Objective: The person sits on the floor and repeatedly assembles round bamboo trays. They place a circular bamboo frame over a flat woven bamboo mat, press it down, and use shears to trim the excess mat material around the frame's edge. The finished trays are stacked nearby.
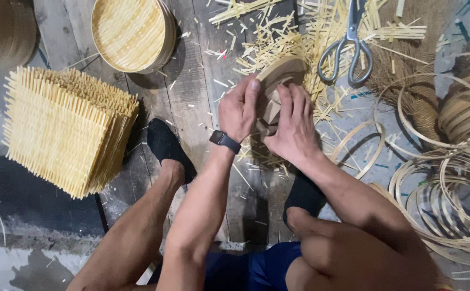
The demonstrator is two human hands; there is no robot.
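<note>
At frame centre, our left hand [239,110] and right hand [294,125] both close around a round tan bamboo-strip frame [278,73], below grey metal scissors [347,46].

Everything hangs off the round wooden form [278,81], sitting on the floor [192,102] at the centre, between the person's two feet. The left hand [239,110] presses on its left side, the right hand [294,126] on its near right side, both touching it. Just right of the form and a little farther off lie the scissors [348,48], on a scatter of bamboo offcuts [278,37] that spreads behind the form. Behind and to the left of it stands a round woven basket [132,33]. Well left of the form sits the stack of woven mats [65,129]. Right of the form and nearer, the loose bamboo hoops [440,199] lie piled.
</note>
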